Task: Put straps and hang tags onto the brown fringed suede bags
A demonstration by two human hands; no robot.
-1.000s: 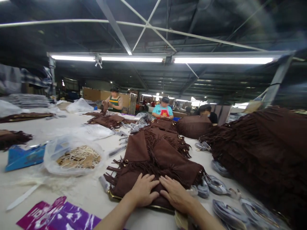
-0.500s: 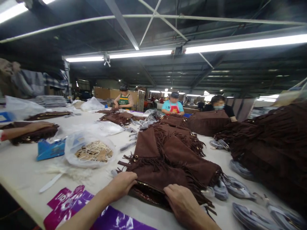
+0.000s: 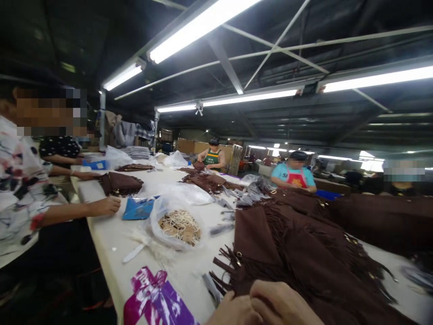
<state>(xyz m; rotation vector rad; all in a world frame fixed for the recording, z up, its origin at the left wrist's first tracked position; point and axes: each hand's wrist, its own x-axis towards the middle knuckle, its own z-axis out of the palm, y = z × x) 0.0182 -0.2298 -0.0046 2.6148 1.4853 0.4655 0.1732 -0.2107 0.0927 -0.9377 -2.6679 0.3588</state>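
At the bottom of the head view my left hand [image 3: 234, 310] and my right hand [image 3: 282, 303] are close together, fingers curled in. Both are at the near edge of a brown suede-like fringed bag [image 3: 257, 237] lying on the table. Whatever the fingertips pinch is hidden behind the knuckles and the frame's lower edge. A small gold ring shows on the bag's left corner, above my left hand. More brown fringed pieces [image 3: 321, 253] overlap to its right and behind it.
On the white table [image 3: 111, 243] are a clear bag of tan tags with white strings [image 3: 181, 225], a blue box [image 3: 138, 208], a white blade-like tool [image 3: 133, 253] and purple plastic packaging [image 3: 158, 298]. Grey wrapped bundles lie behind. A co-worker's hand [image 3: 104, 206] rests at left; other people work across.
My view has swung left, bringing a co-worker at the left into sight. My hands, earlier apart along the bag's open edge, have come together.
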